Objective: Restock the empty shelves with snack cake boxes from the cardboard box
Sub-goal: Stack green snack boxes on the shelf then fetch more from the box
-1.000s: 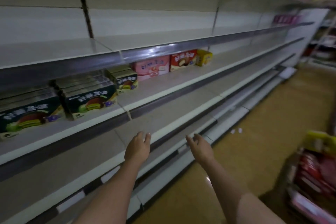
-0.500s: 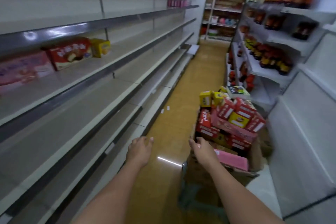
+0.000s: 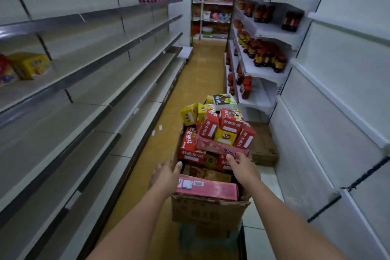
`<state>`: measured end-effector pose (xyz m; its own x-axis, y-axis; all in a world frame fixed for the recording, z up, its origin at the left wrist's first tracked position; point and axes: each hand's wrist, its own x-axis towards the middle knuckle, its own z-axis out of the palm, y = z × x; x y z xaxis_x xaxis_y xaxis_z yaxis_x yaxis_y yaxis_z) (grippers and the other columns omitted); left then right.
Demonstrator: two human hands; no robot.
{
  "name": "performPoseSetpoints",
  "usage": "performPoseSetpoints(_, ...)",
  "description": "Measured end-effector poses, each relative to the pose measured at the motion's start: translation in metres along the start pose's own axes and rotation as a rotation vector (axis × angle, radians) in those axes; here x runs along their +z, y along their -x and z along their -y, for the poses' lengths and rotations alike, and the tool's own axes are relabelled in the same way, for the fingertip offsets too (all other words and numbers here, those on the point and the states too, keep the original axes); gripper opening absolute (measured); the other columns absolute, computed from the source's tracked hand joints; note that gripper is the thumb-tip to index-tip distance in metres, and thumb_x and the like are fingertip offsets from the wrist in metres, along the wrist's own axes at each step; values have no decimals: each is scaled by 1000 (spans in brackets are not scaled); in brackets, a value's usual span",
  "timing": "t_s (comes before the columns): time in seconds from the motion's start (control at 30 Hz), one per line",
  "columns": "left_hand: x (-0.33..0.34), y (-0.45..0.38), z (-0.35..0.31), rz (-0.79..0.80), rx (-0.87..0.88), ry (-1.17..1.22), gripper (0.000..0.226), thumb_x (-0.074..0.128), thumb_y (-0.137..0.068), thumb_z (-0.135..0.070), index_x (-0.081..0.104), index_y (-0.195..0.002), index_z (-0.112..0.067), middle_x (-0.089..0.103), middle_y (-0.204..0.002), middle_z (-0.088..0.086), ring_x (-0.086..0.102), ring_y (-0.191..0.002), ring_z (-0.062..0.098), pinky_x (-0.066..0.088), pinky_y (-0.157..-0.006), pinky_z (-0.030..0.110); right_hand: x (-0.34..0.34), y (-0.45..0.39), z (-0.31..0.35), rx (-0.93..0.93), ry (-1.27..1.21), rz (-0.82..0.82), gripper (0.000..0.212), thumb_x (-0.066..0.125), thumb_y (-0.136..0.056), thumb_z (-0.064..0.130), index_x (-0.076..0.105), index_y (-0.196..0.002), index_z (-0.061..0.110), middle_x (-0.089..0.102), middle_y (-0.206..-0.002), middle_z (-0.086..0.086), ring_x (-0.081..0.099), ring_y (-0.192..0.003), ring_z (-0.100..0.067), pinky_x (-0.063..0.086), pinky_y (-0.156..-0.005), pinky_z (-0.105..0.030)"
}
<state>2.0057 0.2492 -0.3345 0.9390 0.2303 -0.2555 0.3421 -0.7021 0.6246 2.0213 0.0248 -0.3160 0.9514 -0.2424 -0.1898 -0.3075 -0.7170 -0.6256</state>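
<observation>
A cardboard box (image 3: 207, 211) stands in the aisle, piled high with red, yellow and pink snack cake boxes (image 3: 219, 131). A long pink box (image 3: 207, 188) lies across its near end. My left hand (image 3: 166, 177) hovers at the box's left side, fingers apart, holding nothing. My right hand (image 3: 243, 170) reaches over the pile's near right part, fingertips touching a pink box (image 3: 219, 148), not gripping it. The grey shelves (image 3: 101, 99) on the left are mostly bare, with a yellow box (image 3: 29, 65) and a red one at the far left edge.
Shelves (image 3: 272, 29) with dark bottles line the right side further down the aisle; white panels (image 3: 329, 133) stand closer on the right. A flat cardboard piece (image 3: 263, 148) lies on the floor right of the box. The yellow floor (image 3: 202, 69) runs ahead to more racks.
My view has swung from the left shelves to the aisle and the cardboard box. Both hands have come forward to the box, the right one now touching the pile.
</observation>
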Motion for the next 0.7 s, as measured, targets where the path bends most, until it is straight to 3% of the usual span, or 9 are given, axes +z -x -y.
performPoseSetpoints(0.13, 16, -36, -26, 42, 37, -3, 56, 36, -96, -55, 38, -142, -24, 40, -143, 7, 35, -135, 27, 36, -106, 47, -9, -32, -3, 31, -18, -23, 50, 39, -91, 62, 48, -126, 27, 55, -130, -1, 51, -122, -27, 44, -99, -50)
performPoseSetpoints(0.3, 29, -93, -56, 96, 119, 26, 57, 36, -94, -58, 39, -140, -24, 44, -138, 6, 44, -127, 26, 42, -103, 48, -21, -83, 11, 87, 38, -79, 51, 37, -95, 56, 47, -131, 21, 56, -129, -4, 50, -121, -28, 42, -97, -42)
performPoseSetpoints(0.7, 35, -231, -107, 188, 142, 149, 59, 33, -95, -57, 40, -139, -20, 44, -139, 11, 45, -126, 31, 39, -103, 51, -6, -195, 59, 200, 137, -107, 67, 33, -95, 59, 31, -146, 17, 39, -148, -8, 38, -133, -31, 35, -107, -46)
